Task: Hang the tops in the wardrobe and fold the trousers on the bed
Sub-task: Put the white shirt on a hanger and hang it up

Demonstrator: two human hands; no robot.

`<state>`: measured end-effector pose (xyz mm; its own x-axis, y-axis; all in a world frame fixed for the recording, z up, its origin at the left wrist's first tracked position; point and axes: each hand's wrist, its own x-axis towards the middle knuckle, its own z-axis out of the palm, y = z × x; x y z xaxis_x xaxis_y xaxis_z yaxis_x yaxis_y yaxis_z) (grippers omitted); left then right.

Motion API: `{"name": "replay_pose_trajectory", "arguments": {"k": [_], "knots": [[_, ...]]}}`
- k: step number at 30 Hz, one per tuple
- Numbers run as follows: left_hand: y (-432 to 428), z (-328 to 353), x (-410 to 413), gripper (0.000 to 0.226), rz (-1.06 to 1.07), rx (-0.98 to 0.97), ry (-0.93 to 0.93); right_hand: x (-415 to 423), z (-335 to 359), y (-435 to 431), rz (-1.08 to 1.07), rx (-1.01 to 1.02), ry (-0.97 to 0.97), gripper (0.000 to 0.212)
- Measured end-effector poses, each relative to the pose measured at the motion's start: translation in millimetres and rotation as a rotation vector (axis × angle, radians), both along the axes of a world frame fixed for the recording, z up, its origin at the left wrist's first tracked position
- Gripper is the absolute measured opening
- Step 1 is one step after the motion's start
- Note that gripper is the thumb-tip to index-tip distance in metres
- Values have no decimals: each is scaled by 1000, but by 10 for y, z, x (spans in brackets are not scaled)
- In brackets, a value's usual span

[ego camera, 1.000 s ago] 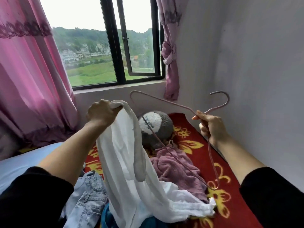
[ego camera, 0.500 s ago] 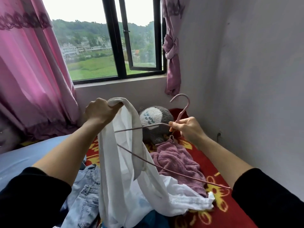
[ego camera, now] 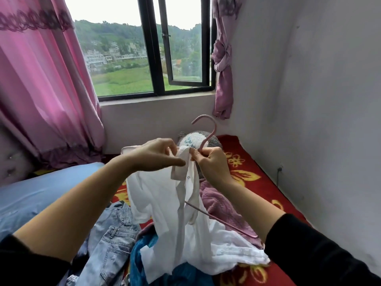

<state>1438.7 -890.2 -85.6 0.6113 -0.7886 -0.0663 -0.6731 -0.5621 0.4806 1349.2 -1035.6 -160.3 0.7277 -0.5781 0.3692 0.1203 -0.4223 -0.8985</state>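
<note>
A white top [ego camera: 173, 205] hangs in front of me over the bed. My left hand [ego camera: 156, 154] pinches its neckline at the top. My right hand [ego camera: 210, 164] grips the neck of a pink hanger [ego camera: 206, 133], whose hook points up and whose far arm pokes out below the white cloth at the right. Most of the hanger is hidden inside the top. Light blue jeans [ego camera: 109, 240] lie on the bed at the lower left. A mauve top [ego camera: 222, 209] lies behind the white one. A blue garment [ego camera: 185, 273] sits under the pile.
The bed carries a red flowered blanket [ego camera: 253, 178] and a blue sheet [ego camera: 41, 193]. A grey plush toy [ego camera: 191, 139] sits by the window wall. Pink curtains [ego camera: 41, 79] hang left, the white wall [ego camera: 309, 100] stands close on the right.
My right hand has moved left with the hanger, up to the neckline, and the hanger has gone inside the white top. My left hand shifted right to meet it.
</note>
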Motion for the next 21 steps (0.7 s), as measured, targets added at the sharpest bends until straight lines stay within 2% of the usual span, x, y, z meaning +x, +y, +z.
{"name": "replay_pose_trajectory", "arguments": {"k": [2,3,5,7,9,10,11,13,15,18,19,21], "knots": [[-51,-89,34,51,84,-40,-331,-46,45,36,41,3,-31,39],[-73,-134,45,53,73,-29,-408,-66,64,54,69,26,-43,37],[-99,-209,64,39,16,-27,-442,-110,67,76,168,104,-33,32],[-98,-259,96,22,-18,-127,-435,-166,69,65,336,309,21,24],[-72,-283,109,20,-33,-231,-464,-193,73,-21,473,595,95,19],[-60,-280,105,23,-43,-264,-479,-193,75,-83,487,648,136,19],[-54,-270,96,27,-61,-292,-478,-179,61,-152,470,594,203,19],[-45,-223,57,33,-97,-337,-437,-168,36,-223,508,340,350,16],[-43,-140,11,38,-138,-370,-377,-96,-16,-232,600,183,427,30],[-29,-24,-42,38,-194,-396,-294,51,-117,-189,567,152,423,55],[-11,0,-48,36,-204,-402,-267,88,-136,-187,539,130,417,53],[35,24,-31,34,-209,-418,-211,139,-178,-209,466,-1,435,30]]}}
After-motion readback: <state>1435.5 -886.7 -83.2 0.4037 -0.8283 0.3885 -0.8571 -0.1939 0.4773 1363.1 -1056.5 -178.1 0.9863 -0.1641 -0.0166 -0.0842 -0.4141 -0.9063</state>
